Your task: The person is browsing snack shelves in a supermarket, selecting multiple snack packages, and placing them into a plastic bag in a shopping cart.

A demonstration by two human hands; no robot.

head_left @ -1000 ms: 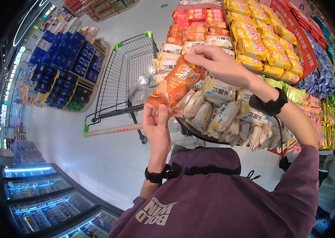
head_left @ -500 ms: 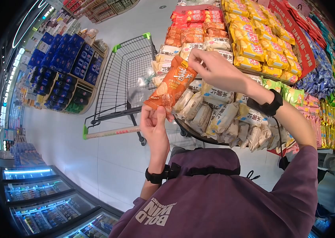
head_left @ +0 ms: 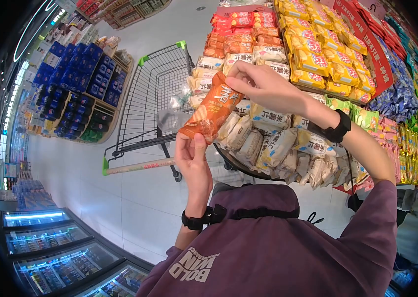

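An orange snack packet with white lettering is held up, tilted, between both hands. My left hand pinches its lower end between thumb and fingers. At the top end, my right hand grips the packet's corner, with the wrist bent over the display. Behind and below the packet lie rows of white snack packets with dark lettering. More orange packets are stacked farther back, beside yellow packets.
A wire shopping cart with green corners stands left of the display. Shelves of blue packages are farther left. Glass-topped freezers line the lower left. A red sign strip edges the yellow packets.
The packet's top end and my right hand have shifted slightly left and down. The packet's front is turned a little differently. Both hands keep hold of it.
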